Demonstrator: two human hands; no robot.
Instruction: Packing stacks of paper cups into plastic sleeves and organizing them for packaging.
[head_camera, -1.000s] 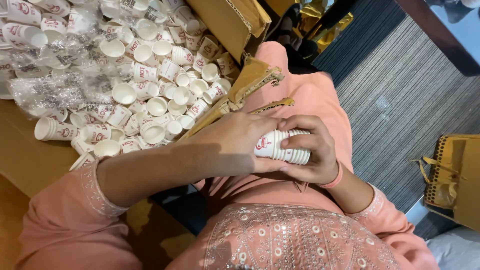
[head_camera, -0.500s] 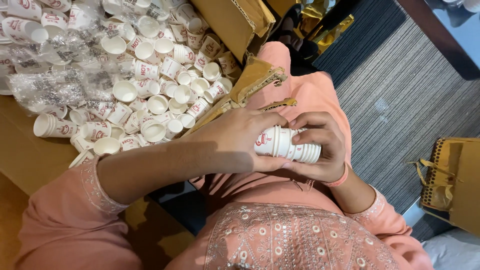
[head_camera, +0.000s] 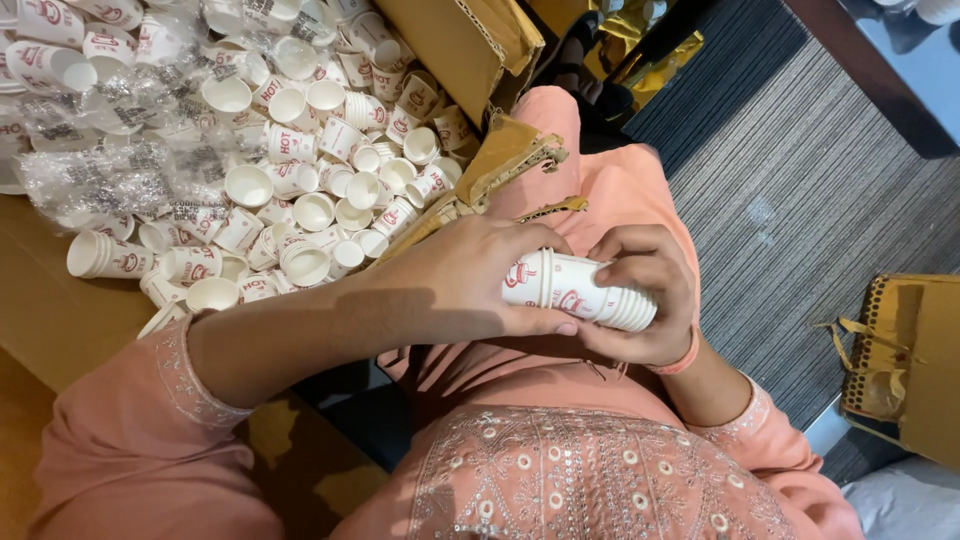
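The left hand (head_camera: 470, 285) wraps one end of a nested stack of paper cups (head_camera: 580, 292) and the right hand (head_camera: 645, 300) cups its rims; a slackened grip could let the cups slide apart and drop onto the lap (head_camera: 610, 190).

left hand (head_camera: 470, 285) covers the near end of the cup stack (head_camera: 585, 292) | right hand (head_camera: 645, 295) hides the stack's underside | cup count too small to tell | loose cups (head_camera: 300, 150) beyond the grip cut off at top edge
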